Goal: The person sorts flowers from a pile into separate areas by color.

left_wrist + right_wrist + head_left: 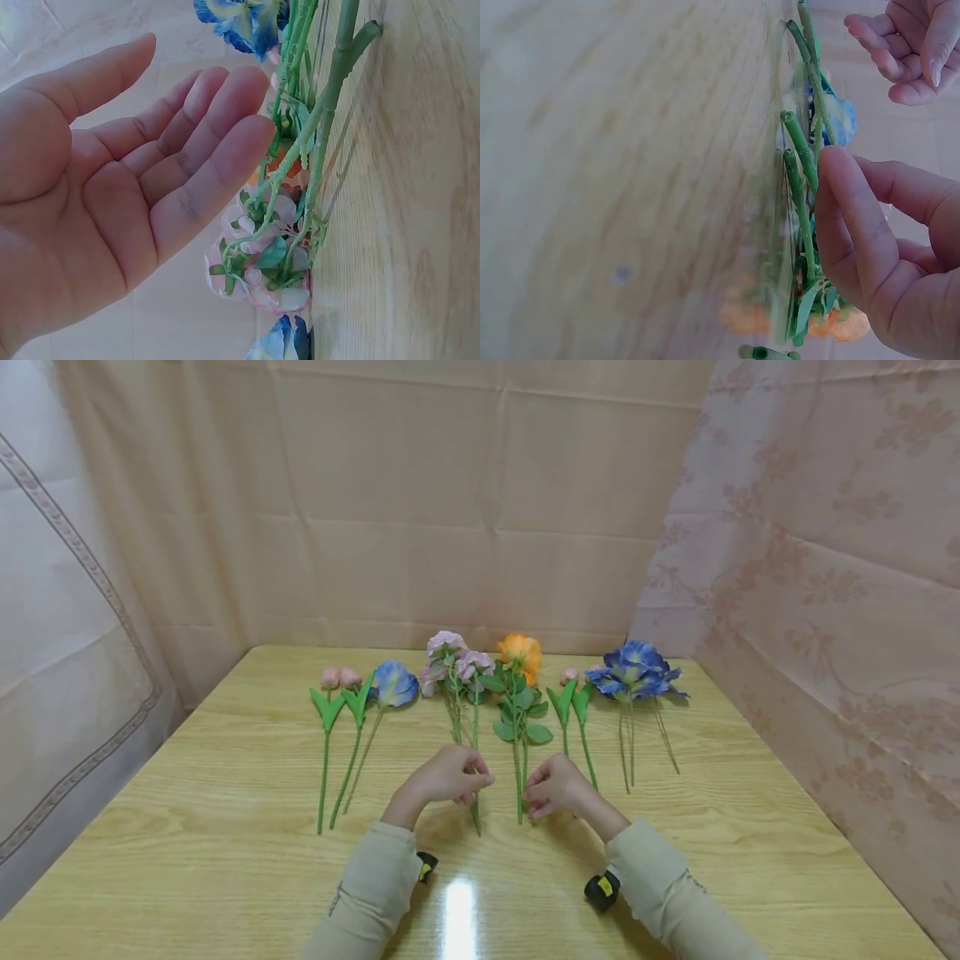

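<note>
In the head view my left hand (452, 774) hovers over the lower stems of the pink-mauve flowers (474, 667). The left wrist view shows its palm (82, 217) bare and the fingers relaxed beside a forked green stem (330, 105). My right hand (553, 786) is just right of the two stems (519, 781) of the orange flowers (521, 653). Seen from the right wrist, its bent fingers (855, 225) are close to those cut stem ends (799, 150); whether they touch cannot be told. Nothing shows gripped in either hand.
Pink tulips (330, 678) and a blue flower (396, 683) lie on the left. Farther right are more pink tulips (569, 676) and a cluster of blue flowers (633, 670). All lie on a wooden table (225, 860), with a beige cloth (450, 485) hanging behind.
</note>
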Action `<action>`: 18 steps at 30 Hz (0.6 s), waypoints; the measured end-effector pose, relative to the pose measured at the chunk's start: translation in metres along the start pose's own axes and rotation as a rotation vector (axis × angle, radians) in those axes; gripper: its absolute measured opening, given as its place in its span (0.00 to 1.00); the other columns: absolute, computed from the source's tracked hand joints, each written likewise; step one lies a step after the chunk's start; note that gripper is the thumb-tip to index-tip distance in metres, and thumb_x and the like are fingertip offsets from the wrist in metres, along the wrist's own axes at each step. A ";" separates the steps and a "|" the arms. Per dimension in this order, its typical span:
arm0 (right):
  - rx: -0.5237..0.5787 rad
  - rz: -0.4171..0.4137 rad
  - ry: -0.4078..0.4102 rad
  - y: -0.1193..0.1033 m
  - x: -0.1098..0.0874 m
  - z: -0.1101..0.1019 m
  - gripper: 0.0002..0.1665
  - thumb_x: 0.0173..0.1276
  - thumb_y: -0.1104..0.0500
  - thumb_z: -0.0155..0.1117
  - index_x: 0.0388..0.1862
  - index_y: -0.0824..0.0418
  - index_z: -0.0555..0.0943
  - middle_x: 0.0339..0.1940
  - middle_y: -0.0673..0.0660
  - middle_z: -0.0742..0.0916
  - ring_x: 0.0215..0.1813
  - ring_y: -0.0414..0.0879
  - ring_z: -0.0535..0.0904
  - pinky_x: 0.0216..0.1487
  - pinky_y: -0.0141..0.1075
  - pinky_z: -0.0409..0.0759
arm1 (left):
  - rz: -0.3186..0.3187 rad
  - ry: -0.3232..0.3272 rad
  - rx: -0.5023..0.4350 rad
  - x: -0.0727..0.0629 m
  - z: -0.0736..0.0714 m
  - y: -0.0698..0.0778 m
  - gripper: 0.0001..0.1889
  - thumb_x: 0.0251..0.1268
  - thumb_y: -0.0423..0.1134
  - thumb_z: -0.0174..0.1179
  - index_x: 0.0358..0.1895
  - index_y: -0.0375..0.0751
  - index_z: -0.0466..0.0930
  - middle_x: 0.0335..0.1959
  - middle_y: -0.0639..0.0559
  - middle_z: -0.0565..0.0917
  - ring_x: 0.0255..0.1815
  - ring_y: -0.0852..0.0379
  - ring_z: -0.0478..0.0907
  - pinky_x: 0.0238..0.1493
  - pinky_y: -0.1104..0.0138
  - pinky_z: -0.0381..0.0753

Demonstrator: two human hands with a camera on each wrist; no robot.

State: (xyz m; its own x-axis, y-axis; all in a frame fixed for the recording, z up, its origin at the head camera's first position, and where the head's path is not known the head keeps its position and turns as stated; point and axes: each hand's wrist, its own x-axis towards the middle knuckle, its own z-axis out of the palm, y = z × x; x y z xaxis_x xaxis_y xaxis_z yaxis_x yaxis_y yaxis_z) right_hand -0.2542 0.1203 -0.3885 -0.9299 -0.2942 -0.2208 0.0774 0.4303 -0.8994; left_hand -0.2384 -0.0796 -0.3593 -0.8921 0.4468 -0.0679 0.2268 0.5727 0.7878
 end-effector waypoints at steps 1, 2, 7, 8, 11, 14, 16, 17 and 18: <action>-0.003 -0.002 -0.002 0.000 0.000 0.000 0.02 0.55 0.76 0.58 0.27 0.77 0.76 0.19 0.61 0.81 0.18 0.47 0.79 0.24 0.38 0.80 | -0.003 -0.001 -0.002 0.000 0.000 0.000 0.08 0.62 0.36 0.55 0.34 0.33 0.76 0.24 0.40 0.79 0.20 0.48 0.77 0.22 0.65 0.77; -0.005 -0.005 -0.004 0.000 0.000 0.000 0.02 0.55 0.75 0.58 0.27 0.77 0.76 0.19 0.61 0.81 0.18 0.47 0.79 0.24 0.38 0.80 | -0.003 -0.004 -0.006 0.000 0.000 0.000 0.08 0.62 0.36 0.55 0.34 0.32 0.76 0.25 0.40 0.79 0.21 0.47 0.78 0.22 0.65 0.77; -0.007 -0.034 -0.045 0.001 -0.001 0.000 0.04 0.57 0.74 0.56 0.25 0.76 0.76 0.18 0.61 0.81 0.18 0.45 0.78 0.24 0.39 0.80 | -0.003 -0.008 -0.013 0.000 0.000 0.000 0.08 0.62 0.36 0.55 0.35 0.32 0.76 0.26 0.40 0.79 0.22 0.46 0.78 0.23 0.65 0.78; -0.008 -0.042 -0.054 0.001 -0.002 0.000 0.04 0.58 0.73 0.57 0.25 0.75 0.76 0.18 0.61 0.81 0.18 0.45 0.78 0.24 0.39 0.79 | -0.003 -0.008 -0.012 0.000 0.000 -0.001 0.08 0.62 0.36 0.55 0.35 0.32 0.76 0.26 0.40 0.79 0.22 0.46 0.78 0.23 0.64 0.78; -0.026 -0.063 -0.071 0.001 -0.003 0.001 0.06 0.59 0.70 0.58 0.25 0.74 0.76 0.18 0.60 0.81 0.17 0.44 0.77 0.23 0.39 0.79 | 0.004 0.011 0.003 -0.001 -0.003 -0.003 0.08 0.62 0.36 0.55 0.35 0.33 0.77 0.25 0.42 0.79 0.22 0.47 0.78 0.24 0.64 0.78; -0.042 -0.079 -0.071 0.000 -0.004 0.003 0.08 0.59 0.67 0.59 0.25 0.73 0.76 0.18 0.60 0.81 0.17 0.45 0.77 0.23 0.40 0.79 | 0.007 0.062 0.023 -0.002 -0.009 -0.007 0.07 0.62 0.36 0.54 0.35 0.34 0.78 0.26 0.42 0.79 0.22 0.50 0.78 0.24 0.65 0.76; -0.041 -0.092 -0.073 -0.001 -0.005 0.004 0.09 0.59 0.66 0.59 0.26 0.74 0.75 0.19 0.61 0.81 0.17 0.45 0.78 0.23 0.40 0.79 | -0.001 0.115 0.036 -0.003 -0.014 -0.009 0.07 0.63 0.35 0.54 0.36 0.34 0.78 0.27 0.43 0.79 0.23 0.50 0.78 0.23 0.66 0.75; -0.041 -0.096 -0.073 -0.001 -0.005 0.004 0.09 0.59 0.66 0.59 0.26 0.74 0.75 0.19 0.61 0.81 0.17 0.45 0.78 0.23 0.40 0.79 | -0.013 0.144 0.039 -0.004 -0.018 -0.010 0.07 0.63 0.35 0.54 0.36 0.34 0.78 0.27 0.42 0.79 0.24 0.49 0.78 0.23 0.66 0.75; -0.038 -0.099 -0.072 -0.002 -0.005 0.005 0.09 0.59 0.66 0.59 0.26 0.74 0.75 0.19 0.61 0.81 0.17 0.45 0.78 0.23 0.40 0.79 | -0.031 0.175 0.045 -0.005 -0.022 -0.011 0.07 0.62 0.35 0.54 0.36 0.34 0.78 0.28 0.41 0.79 0.24 0.48 0.78 0.23 0.66 0.74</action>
State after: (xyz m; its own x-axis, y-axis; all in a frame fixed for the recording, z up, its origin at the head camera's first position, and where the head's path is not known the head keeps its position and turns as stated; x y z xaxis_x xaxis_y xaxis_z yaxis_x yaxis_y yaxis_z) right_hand -0.2474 0.1167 -0.3875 -0.9040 -0.3968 -0.1590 -0.0287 0.4275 -0.9035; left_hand -0.2446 -0.1029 -0.3540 -0.9524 0.3043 0.0189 0.2119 0.6163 0.7584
